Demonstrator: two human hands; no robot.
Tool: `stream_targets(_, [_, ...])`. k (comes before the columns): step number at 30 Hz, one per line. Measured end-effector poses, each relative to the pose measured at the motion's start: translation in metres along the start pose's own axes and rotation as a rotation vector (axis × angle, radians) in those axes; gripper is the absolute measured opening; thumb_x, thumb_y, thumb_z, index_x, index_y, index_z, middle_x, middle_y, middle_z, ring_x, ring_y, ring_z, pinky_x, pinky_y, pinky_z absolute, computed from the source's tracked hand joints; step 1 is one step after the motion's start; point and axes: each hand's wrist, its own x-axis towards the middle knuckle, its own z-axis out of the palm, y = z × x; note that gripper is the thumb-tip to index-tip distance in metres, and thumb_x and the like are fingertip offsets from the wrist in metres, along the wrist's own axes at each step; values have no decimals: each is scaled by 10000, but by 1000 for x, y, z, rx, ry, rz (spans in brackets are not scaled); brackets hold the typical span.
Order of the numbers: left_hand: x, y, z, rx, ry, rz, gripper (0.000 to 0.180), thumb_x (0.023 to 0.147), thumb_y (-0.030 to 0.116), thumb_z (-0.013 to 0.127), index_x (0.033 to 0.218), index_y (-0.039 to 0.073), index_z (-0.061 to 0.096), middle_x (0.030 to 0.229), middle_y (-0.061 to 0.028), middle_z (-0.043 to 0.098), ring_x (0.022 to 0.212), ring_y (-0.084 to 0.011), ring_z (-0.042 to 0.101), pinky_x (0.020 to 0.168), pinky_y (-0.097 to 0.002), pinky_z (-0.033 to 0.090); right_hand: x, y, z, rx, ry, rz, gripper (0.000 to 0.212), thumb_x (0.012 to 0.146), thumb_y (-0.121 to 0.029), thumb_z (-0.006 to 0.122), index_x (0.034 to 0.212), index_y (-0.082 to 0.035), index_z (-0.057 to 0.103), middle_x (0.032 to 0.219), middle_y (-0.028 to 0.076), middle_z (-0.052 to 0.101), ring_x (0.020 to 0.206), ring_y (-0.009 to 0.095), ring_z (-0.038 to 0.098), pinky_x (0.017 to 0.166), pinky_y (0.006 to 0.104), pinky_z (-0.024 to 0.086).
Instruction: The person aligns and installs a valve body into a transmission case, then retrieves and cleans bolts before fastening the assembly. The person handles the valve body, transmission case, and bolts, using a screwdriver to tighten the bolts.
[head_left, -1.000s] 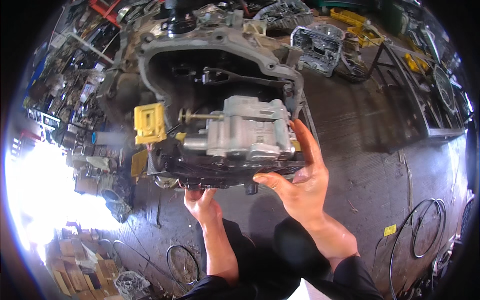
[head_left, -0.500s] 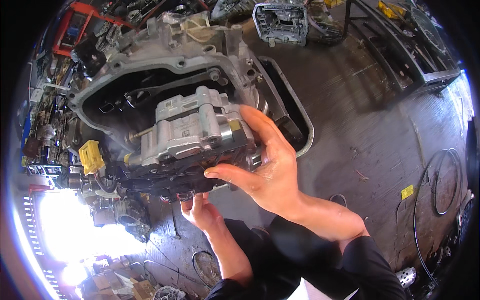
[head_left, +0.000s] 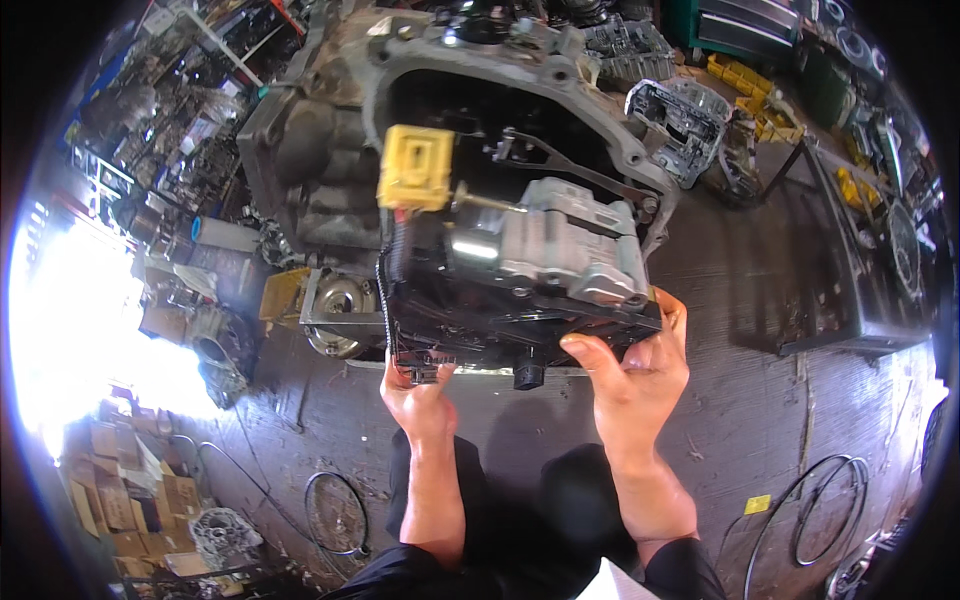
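Between my two hands I hold a transmission valve body (head_left: 585, 250), grey metal castings on a black base, in front of a large open gearbox housing (head_left: 325, 165). My left hand (head_left: 418, 408) grips its underside at the left end, by a small black plug, with the fingertips partly hidden beneath. My right hand (head_left: 640, 385) closes on the right end, thumb along the near edge. A yellow connector (head_left: 417, 168) on a black cable stands up at its left. A thin metal rod (head_left: 490, 203) points from the castings toward the connector. Behind is the housing's dark cavity.
A metal stand frame (head_left: 850, 300) stands at right. Gearbox parts (head_left: 680, 125) and yellow bins (head_left: 755, 95) lie at the back right. A looped black hose (head_left: 830, 510) is on the floor at lower right. Cardboard boxes (head_left: 125, 490) and stacked parts fill the left side.
The view has shifted. The valve body now sits more level and turned, with its yellow connector nearer the middle. My right hand has moved down its right end, and my left hand holds the left end.
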Motion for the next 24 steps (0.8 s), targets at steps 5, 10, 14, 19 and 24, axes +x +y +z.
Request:
stream_targets(5, [6,2,-1,-26,-47,0,413,734,-229,578,1082,-7,594,963,-80,698,805,-152,695,724,-343,644,-8,-4,-2,-204,33,-3,716,667,-159,1002,1286,46,708,1190,111,620,1056,204,582,906,314,481])
stream_targets(10, [6,-6,-6,-22,-60,-11,446,748,-198,524,1154,-28,591,1019,-100,702,848,-180,717,755,-363,652,-9,5,4,-114,97,-83,499,695,-131,974,1110,49,762,1093,96,690,1027,232,583,886,325,463])
stream_targets(14, [-2,-10,-1,6,-33,-24,397,752,-129,579,1133,-20,614,992,-90,693,853,-189,717,780,-347,635,-6,5,5,-158,123,-69,416,771,-90,931,1113,60,748,1129,101,666,1007,204,599,842,298,477])
stream_targets(19, [5,-2,9,-28,-44,-53,454,698,-184,702,1118,-19,660,1004,-78,707,898,-179,704,825,-312,593,-1,-4,6,-271,41,-144,404,811,-47,897,1156,71,723,1150,98,624,961,160,596,805,265,476])
stream_targets(24, [8,6,12,-12,15,-80,535,649,-168,840,1131,-29,656,987,-44,669,914,-173,693,843,-298,573,3,-4,3,-504,56,-229,405,864,-177,892,1102,77,685,1130,53,570,937,152,519,770,245,394])
